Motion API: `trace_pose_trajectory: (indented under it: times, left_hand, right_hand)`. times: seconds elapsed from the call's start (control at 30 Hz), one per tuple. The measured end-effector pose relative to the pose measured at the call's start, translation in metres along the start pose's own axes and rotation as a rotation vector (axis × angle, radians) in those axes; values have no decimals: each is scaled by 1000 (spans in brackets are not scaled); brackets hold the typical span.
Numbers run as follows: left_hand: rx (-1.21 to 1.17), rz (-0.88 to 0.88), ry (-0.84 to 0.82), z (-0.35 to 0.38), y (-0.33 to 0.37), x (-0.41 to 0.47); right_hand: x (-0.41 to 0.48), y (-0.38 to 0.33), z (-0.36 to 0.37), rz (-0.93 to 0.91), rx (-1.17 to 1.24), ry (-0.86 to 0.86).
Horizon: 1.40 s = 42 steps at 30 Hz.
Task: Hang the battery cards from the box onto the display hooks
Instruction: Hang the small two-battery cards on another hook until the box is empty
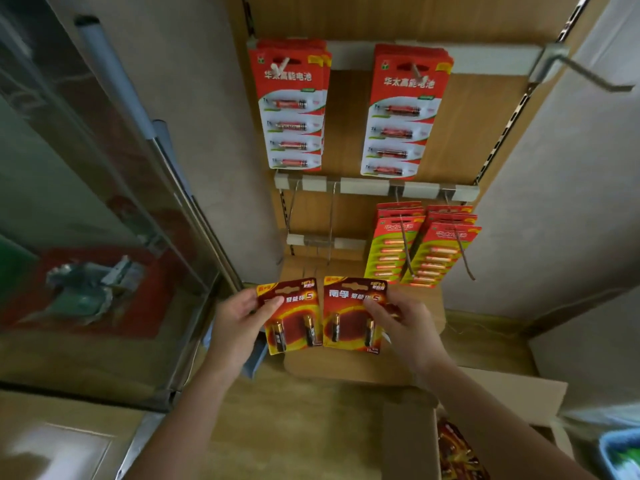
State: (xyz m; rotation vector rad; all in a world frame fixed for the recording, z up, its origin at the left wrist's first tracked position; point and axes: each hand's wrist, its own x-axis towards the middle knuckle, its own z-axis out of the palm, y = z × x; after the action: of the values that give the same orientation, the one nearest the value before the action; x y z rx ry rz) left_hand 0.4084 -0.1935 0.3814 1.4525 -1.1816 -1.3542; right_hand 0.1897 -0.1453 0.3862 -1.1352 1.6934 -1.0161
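My left hand (239, 318) pinches a red two-battery card (294, 322) by its left edge, thumb on the front. My right hand (403, 323) pinches a second, matching card (346, 317) by its right side. Both cards are held upright side by side, just below two bare wire display hooks (313, 216) on the lower left of the wooden panel. The open cardboard box (408, 441) sits at the bottom right, with more red cards (457, 452) showing inside.
Tall red battery cards (294, 109) hang in two stacks on the upper rail. Green-and-red cards (422, 251) hang on the lower right hooks. A long bare hook (595, 76) juts out at upper right. A glass cabinet (86, 202) stands at left.
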Motion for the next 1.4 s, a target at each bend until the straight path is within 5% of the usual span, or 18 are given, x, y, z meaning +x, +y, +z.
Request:
trace_pose_trajectory:
  times: [1.4]
  left_hand:
    - [15, 20, -63, -9, -20, 88]
  right_hand:
    - [66, 5, 53, 55, -236, 138]
